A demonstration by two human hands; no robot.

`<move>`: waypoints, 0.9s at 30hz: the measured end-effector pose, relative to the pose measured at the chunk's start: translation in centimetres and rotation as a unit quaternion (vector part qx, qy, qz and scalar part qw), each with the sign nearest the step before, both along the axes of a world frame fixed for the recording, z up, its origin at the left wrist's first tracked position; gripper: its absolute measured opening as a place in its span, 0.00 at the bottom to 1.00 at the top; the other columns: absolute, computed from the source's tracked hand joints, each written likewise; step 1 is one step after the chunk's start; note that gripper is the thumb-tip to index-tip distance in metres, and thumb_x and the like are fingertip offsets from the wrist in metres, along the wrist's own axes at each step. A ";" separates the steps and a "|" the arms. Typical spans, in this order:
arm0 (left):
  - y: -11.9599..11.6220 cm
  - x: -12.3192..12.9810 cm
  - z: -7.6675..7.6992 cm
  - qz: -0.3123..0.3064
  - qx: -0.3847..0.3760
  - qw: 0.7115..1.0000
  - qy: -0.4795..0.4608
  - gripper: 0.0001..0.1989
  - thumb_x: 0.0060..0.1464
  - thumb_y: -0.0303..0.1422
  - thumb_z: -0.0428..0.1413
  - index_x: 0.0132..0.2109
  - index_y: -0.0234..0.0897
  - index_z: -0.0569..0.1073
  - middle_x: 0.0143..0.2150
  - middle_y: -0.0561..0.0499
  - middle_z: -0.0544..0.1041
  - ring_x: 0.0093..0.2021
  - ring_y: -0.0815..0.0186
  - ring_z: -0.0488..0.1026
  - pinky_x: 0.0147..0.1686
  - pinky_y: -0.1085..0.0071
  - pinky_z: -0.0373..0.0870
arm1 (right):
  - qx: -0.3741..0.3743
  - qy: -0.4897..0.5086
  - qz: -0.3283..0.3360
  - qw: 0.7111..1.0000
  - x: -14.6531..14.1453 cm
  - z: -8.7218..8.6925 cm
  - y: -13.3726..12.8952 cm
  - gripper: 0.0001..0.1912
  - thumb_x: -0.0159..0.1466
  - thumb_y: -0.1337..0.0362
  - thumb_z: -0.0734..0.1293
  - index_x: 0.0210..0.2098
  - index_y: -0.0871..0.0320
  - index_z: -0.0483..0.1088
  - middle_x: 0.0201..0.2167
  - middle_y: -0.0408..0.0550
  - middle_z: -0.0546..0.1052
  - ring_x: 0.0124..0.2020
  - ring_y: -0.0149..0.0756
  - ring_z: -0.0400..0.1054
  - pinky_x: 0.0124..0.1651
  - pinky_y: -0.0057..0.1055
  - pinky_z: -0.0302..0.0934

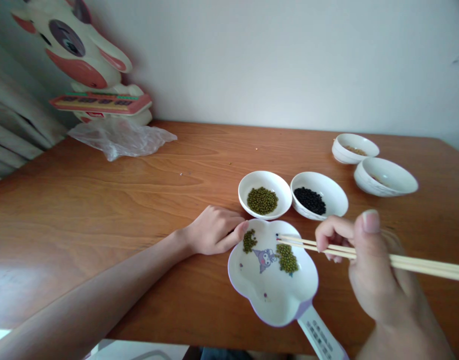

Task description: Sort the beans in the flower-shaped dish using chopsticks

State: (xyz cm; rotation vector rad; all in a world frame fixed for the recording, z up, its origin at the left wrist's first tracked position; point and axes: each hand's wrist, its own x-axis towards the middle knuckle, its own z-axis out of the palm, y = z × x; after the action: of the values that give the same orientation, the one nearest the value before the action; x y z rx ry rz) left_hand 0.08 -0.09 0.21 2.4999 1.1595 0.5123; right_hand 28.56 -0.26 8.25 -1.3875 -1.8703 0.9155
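Right hand: our right hand (372,265) has its fingers gripping the chopsticks (420,262), tips low over the dish.
Left hand: our left hand (216,230) lies on the worktop (139,200), thumb side against the dish's far-left rim; can't tell if the fingers pinch it or just rest.
Dish: the flower-shaped dish (274,300) sits near, handle pointing near-right.
Dark speck: a dark speck (277,235), maybe a black bean, sits at the chopstick tips; can't tell if it's clamped. We could lose it if the tips cross or squeeze unevenly.
Green beans: left pile (249,241) by our left hand, right pile (287,259) just near of the tips. A low sweep could scatter the right pile.
Dish slip: a sideways push could slide or spin it if our left hand is only resting.
Bowls: green-bean bowl (248,187) and black-bean bowl (336,197) stand side by side just beyond the dish. A dish shoved far could knock them; a loose bean could drop into the wrong one.
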 end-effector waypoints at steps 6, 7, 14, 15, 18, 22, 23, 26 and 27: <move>0.1 0.0 0.0 -0.001 -0.007 1.000 -0.004 0.21 0.75 0.37 0.39 0.32 0.37 0.64 0.30 0.51 0.74 0.28 0.68 0.68 0.30 0.70 0.59 | 0.010 -0.002 0.008 1.000 0.2 0.0 0.3 0.40 0.73 0.35 0.45 0.22 0.54 0.68 0.17 0.44 0.66 0.23 0.35 0.60 0.29 0.35 0.49; 0.1 0.0 0.0 -0.002 -0.008 1.000 -0.005 0.21 0.75 0.37 0.39 0.32 0.37 0.64 0.30 0.51 0.73 0.28 0.68 0.68 0.30 0.70 0.59 | 0.019 -0.005 0.019 1.000 0.4 -0.2 0.4 0.40 0.73 0.35 0.45 0.22 0.54 0.69 0.17 0.45 0.67 0.22 0.35 0.60 0.28 0.35 0.49; 0.1 0.0 0.0 0.000 -0.001 1.000 -0.005 0.22 0.75 0.37 0.39 0.31 0.37 0.65 0.29 0.51 0.73 0.28 0.69 0.68 0.30 0.70 0.59 | 0.025 -0.012 0.020 0.999 0.9 -0.2 0.4 0.39 0.74 0.37 0.45 0.23 0.54 0.69 0.18 0.45 0.67 0.23 0.36 0.62 0.28 0.35 0.52; 0.1 0.0 0.0 -0.001 0.001 1.000 -0.006 0.22 0.75 0.37 0.39 0.32 0.37 0.65 0.30 0.50 0.74 0.28 0.69 0.68 0.30 0.70 0.59 | 0.033 -0.011 0.022 0.999 0.9 -0.1 0.3 0.39 0.74 0.37 0.45 0.22 0.54 0.69 0.18 0.45 0.67 0.23 0.36 0.61 0.28 0.35 0.51; 0.2 -0.1 -0.1 -0.003 0.004 1.000 -0.007 0.22 0.75 0.37 0.39 0.32 0.37 0.66 0.30 0.50 0.74 0.29 0.69 0.69 0.30 0.70 0.60 | 0.036 -0.010 -0.007 0.999 0.4 0.5 -0.1 0.39 0.73 0.36 0.46 0.21 0.54 0.67 0.17 0.45 0.63 0.22 0.35 0.57 0.28 0.36 0.48; 0.2 -0.1 -0.1 0.000 0.000 1.000 -0.004 0.22 0.75 0.38 0.39 0.32 0.37 0.66 0.31 0.50 0.74 0.29 0.69 0.69 0.31 0.70 0.60 | 0.019 -0.022 -0.028 0.999 0.0 1.2 -0.5 0.38 0.74 0.37 0.47 0.20 0.54 0.66 0.17 0.44 0.63 0.22 0.35 0.56 0.29 0.36 0.47; 0.2 -0.1 -0.1 0.000 0.000 1.000 -0.004 0.22 0.75 0.38 0.39 0.32 0.37 0.66 0.31 0.50 0.74 0.29 0.69 0.69 0.31 0.70 0.60 | 0.020 -0.024 -0.026 0.999 0.0 1.1 -0.4 0.38 0.74 0.38 0.47 0.20 0.54 0.66 0.17 0.45 0.64 0.22 0.35 0.56 0.29 0.36 0.47; 0.1 -0.1 -0.1 0.003 0.001 1.000 -0.007 0.22 0.75 0.38 0.39 0.32 0.37 0.67 0.30 0.50 0.74 0.29 0.68 0.69 0.30 0.70 0.60 | 0.036 -0.031 -0.001 0.999 0.6 0.6 0.0 0.38 0.74 0.38 0.47 0.21 0.54 0.67 0.17 0.45 0.65 0.22 0.36 0.58 0.28 0.36 0.47; 0.1 -0.1 -0.1 0.005 0.000 1.000 -0.008 0.22 0.75 0.38 0.39 0.32 0.37 0.67 0.30 0.50 0.74 0.29 0.68 0.69 0.30 0.70 0.61 | 0.042 -0.032 0.008 0.999 0.9 0.4 0.1 0.38 0.74 0.39 0.46 0.22 0.54 0.68 0.17 0.45 0.65 0.22 0.36 0.58 0.28 0.36 0.47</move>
State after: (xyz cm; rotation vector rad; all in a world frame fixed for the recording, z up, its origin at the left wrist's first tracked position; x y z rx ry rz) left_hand 0.00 0.03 0.07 2.4874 1.1664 0.5338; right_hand 29.41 -0.12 8.66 -1.3672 -1.9464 0.7996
